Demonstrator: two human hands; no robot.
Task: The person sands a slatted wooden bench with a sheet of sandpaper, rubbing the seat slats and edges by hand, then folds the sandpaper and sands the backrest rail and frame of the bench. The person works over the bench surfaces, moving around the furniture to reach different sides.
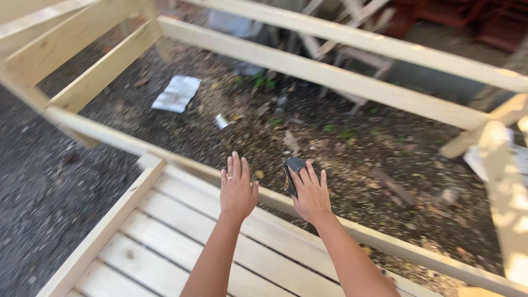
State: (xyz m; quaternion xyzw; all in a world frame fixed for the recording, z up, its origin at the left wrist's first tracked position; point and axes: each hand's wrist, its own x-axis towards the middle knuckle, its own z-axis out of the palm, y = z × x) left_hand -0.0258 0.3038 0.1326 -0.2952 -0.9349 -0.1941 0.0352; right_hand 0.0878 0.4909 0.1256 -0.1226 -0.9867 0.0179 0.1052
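Note:
My left hand point(237, 190) is spread flat, fingers together and pointing away, resting on or just above the edge rail of a pale wooden frame point(165, 159); a ring shows on one finger. My right hand point(311, 193) is beside it, holding a folded piece of dark sandpaper point(291, 171) under its fingers against the same rail. Slatted boards point(165, 231) of the frame lie under my forearms.
More bare timber rails point(330, 74) cross the view above, forming an open frame. Below is gravel and dirt ground point(33, 181) with a white sheet of paper point(177, 93), leaves and scraps. Wooden chair legs point(352, 52) stand at the back.

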